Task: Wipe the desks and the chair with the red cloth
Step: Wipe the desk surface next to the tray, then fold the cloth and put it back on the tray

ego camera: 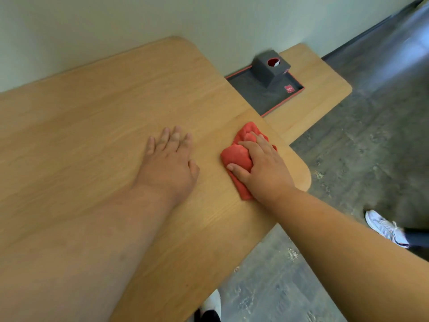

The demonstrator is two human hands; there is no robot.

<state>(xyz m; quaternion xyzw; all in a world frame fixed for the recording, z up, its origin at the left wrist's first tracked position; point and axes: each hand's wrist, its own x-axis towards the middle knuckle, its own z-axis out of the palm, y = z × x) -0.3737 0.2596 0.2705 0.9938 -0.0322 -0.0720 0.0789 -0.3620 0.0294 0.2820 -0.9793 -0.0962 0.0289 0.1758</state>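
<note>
A bunched red cloth lies on the light wooden desk near its right rounded corner. My right hand presses down on the cloth, fingers gripping it. My left hand rests flat on the desk top, fingers spread, a little left of the cloth and holding nothing. A second, lower wooden desk stands beyond the right edge. No chair is in view.
A dark grey tray with a red rim sits on the lower desk, with a grey tissue box on it. The white wall runs behind both desks. Grey floor lies to the right, with my white shoes on it.
</note>
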